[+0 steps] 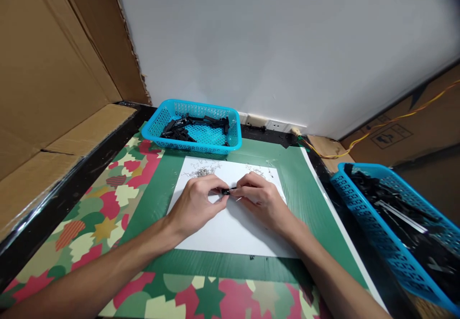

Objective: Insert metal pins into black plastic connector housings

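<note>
Over a white sheet [230, 230], my left hand [198, 200] pinches a small black part [225, 191] between thumb and forefinger. My right hand [259, 198] meets it from the other side, its fingers closed at the part's right end. A thin, light-coloured sliver shows below the right fingertips; what it is I cannot make out. Just beyond my left hand lies a pile of tiny dark wire-like pieces [205, 171]. More such pieces [258, 170] are scattered behind my right hand.
A blue plastic basket [190, 145] with several black parts stands at the back. Another blue basket [406, 256], full of black parts, is at the right. Cardboard [50, 70] borders the left, and a white wall [269, 46] rises behind. A yellow cable [354, 144] runs along the right.
</note>
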`<action>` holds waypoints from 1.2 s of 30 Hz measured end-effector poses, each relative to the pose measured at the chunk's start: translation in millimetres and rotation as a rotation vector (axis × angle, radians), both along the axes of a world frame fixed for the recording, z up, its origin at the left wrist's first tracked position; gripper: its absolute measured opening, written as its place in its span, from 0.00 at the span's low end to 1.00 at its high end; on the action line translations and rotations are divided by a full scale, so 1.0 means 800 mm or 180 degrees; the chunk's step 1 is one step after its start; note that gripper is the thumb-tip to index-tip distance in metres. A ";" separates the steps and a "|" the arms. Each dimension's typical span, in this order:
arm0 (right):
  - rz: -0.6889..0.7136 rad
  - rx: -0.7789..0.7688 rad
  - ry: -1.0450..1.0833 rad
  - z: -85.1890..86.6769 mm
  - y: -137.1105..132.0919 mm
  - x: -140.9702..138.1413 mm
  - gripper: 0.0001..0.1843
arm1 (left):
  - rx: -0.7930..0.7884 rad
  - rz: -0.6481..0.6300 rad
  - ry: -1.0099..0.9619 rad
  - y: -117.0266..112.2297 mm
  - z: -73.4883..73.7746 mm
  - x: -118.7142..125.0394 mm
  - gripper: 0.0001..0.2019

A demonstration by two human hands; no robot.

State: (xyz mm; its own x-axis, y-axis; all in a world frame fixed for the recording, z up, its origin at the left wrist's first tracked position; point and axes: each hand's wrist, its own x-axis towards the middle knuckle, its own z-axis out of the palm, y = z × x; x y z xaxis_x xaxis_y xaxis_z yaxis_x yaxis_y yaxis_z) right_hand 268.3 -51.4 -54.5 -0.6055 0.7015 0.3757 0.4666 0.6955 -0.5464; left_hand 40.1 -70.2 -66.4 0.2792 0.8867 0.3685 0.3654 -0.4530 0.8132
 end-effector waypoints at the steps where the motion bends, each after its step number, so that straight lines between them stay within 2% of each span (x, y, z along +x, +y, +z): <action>1: 0.0000 -0.0023 0.0025 0.000 0.000 -0.001 0.13 | 0.0007 -0.0008 -0.0016 0.000 0.000 0.000 0.10; 4: -0.0028 -0.0234 0.0161 0.004 -0.001 -0.004 0.10 | 0.0008 -0.0032 -0.0062 0.000 -0.001 0.000 0.10; 9: -0.0205 -0.0929 0.0386 0.018 -0.002 -0.009 0.07 | -0.0042 -0.0073 -0.0083 -0.001 -0.001 0.000 0.10; 12: -0.0331 -0.1132 0.0502 0.020 -0.001 -0.011 0.05 | -0.0045 -0.0039 -0.0085 -0.001 -0.001 0.000 0.10; 16: -0.0570 -0.1301 0.1069 0.014 0.001 -0.013 0.07 | 0.0041 -0.0003 0.0008 -0.003 0.004 -0.001 0.08; 20: -0.0824 -0.1670 0.1711 0.011 -0.002 -0.018 0.09 | 0.0168 0.0017 -0.0046 -0.005 0.013 0.000 0.10; 24: -0.0856 -0.1949 0.2110 0.009 -0.005 -0.023 0.09 | -0.0088 -0.0065 -0.0317 -0.004 0.016 0.001 0.11; 27: -0.0944 -0.1905 0.2211 0.006 -0.007 -0.028 0.10 | -0.0391 -0.0142 -0.0567 0.000 0.013 0.001 0.09; 30: -0.1080 -0.1632 0.2245 0.005 -0.011 -0.033 0.08 | -0.0520 -0.0215 -0.0689 0.003 0.010 0.002 0.08; 36: -0.1225 -0.1364 0.2322 0.005 -0.017 -0.038 0.07 | -0.1135 -0.0449 -0.1337 0.000 0.008 0.012 0.12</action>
